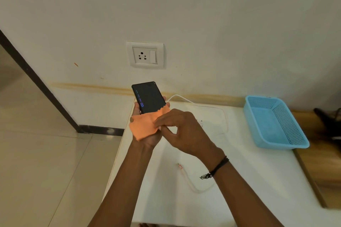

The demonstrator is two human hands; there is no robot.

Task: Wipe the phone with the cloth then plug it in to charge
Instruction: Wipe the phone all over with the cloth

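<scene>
Phone (149,98): black, held up near the centre of the frame, screen toward the camera, top end tilted to the upper left. Blue digits glow along its left edge. Its lower end is covered by the cloth.
Cloth (144,125): orange, with a zigzag-cut upper edge, draped over the bottom of the phone and over the palm beneath it, just below the centre of the frame.
Left hand (147,134): cradles the phone from below and behind, fingers curled round its sides; fingertips show at the left and right edges of the phone. Most of the palm is hidden under the cloth.
Right hand (181,131): comes in from the lower right, fingers bunched together and pressing the cloth at its right side, against the phone and the left palm. A dark thread band sits on the wrist.
Charging cable (198,188): white, lying on the table. One stretch loops in the lower centre, its plug end with a red mark lying free just below the right forearm; another stretch curves behind the hands to the right of centre.
Table (258,180): white top, filling the lower right of the frame.
Basket (276,121): light blue perforated plastic, on the table at the right, well apart from the hands.
Wall socket (145,55): white plate with a switch, on the wall above the phone, centre of the frame.
Floor (36,153): beige tiles, left side of the frame.
</scene>
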